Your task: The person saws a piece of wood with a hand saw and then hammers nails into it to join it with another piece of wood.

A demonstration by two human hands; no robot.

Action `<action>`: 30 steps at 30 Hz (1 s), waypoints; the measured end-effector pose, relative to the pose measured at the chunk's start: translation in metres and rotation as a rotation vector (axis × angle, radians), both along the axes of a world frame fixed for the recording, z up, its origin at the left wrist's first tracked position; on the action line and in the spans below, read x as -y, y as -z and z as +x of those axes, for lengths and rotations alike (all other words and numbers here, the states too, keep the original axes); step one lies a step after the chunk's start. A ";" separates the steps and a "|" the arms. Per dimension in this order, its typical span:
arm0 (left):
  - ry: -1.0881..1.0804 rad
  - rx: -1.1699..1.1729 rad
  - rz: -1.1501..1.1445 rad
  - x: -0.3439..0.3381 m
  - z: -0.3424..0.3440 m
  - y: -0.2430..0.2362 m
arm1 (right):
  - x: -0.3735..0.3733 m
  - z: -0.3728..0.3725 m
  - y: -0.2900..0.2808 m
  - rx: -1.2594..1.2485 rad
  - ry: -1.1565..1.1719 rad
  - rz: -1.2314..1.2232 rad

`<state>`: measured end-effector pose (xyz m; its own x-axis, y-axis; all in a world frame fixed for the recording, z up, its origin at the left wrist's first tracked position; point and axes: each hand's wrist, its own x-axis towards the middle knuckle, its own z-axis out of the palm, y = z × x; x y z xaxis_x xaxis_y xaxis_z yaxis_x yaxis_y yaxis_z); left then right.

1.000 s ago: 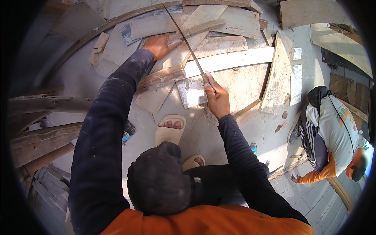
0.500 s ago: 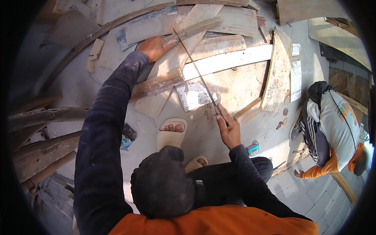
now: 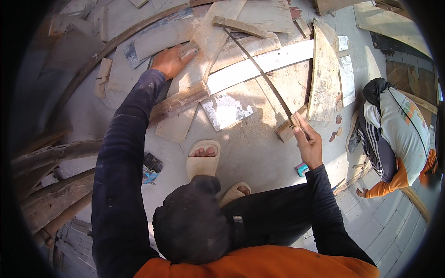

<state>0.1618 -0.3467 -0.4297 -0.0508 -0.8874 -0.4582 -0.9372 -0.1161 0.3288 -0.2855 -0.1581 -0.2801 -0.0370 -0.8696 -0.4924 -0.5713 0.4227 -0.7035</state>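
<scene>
My left hand point(image 3: 169, 63) is closed on a short wood block point(image 3: 188, 47), resting over a broad plank point(image 3: 211, 37). My right hand point(image 3: 308, 142) grips a handsaw by its handle. The long thin blade of the handsaw point(image 3: 262, 72) slants up and left, seen nearly edge-on. Close to the blade's far tip, a narrow wood strip point(image 3: 241, 27) lies across the boards, apart from the block. Below my left hand, a thick wood beam point(image 3: 181, 104) lies at an angle.
A white board point(image 3: 259, 65) and other planks point(image 3: 323, 69) cover the floor ahead. A teal tape measure point(image 3: 302, 169) lies near my right wrist. Rough timbers point(image 3: 55, 194) are at left. Another person point(image 3: 398, 134) bends down at right, one hand on the floor.
The strip was one length under my left hand; now a short block is in that hand and the rest lies separate, turned. My right hand and the handsaw have shifted right.
</scene>
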 end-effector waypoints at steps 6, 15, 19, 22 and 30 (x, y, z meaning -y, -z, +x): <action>-0.003 0.016 -0.105 -0.001 0.002 0.022 | -0.087 -0.115 -0.072 -0.351 0.202 -0.273; 0.059 -0.051 -0.159 0.007 0.022 0.037 | -0.347 -0.152 -0.021 -0.550 0.910 0.087; 0.083 -0.027 -0.181 0.013 0.025 0.028 | -0.424 -0.171 0.059 -0.719 1.215 0.166; 0.058 0.170 -0.303 0.008 0.021 0.011 | -0.446 -0.203 0.113 -0.930 1.109 0.048; 0.123 0.104 -0.363 -0.040 -0.016 -0.070 | -0.386 -0.318 0.174 -1.054 1.024 0.227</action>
<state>0.1460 -0.3068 -0.3595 -0.1366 -0.9829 -0.1238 -0.9674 0.1055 0.2302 -0.6035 0.2277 -0.4543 -0.9872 -0.1564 0.0312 -0.1573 0.9871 -0.0304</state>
